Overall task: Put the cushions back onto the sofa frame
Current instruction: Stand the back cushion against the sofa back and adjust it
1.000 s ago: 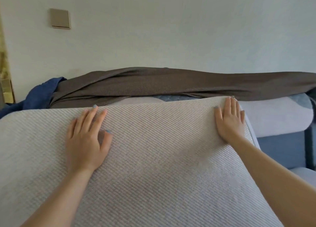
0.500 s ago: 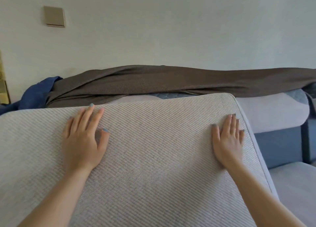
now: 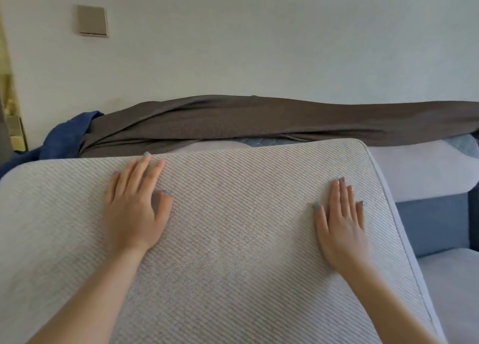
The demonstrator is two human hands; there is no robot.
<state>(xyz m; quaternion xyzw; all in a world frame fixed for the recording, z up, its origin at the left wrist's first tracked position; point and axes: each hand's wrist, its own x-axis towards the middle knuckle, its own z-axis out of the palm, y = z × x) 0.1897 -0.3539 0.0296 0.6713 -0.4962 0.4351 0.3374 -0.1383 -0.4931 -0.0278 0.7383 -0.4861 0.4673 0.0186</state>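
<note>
A big, pale grey seat cushion [image 3: 233,240], woven in fine diagonal ribs with rounded corners and a piped seam along its right edge, fills the foreground. The left hand [image 3: 134,211] and right hand [image 3: 339,229] lie flat on it, fingers straight and gripping nothing. Its far edge sits near a brown cloth [image 3: 259,120] draped along the sofa back [image 3: 420,172]; blue frame [image 3: 430,224] and another seat pad [image 3: 456,286] show just right.

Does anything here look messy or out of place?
Yes. A brown cloth lies rumpled along the top of the sofa back, and a blue cloth is bunched at its left end. The ribbed cushion under the left hand and right hand looks undamaged.
</note>
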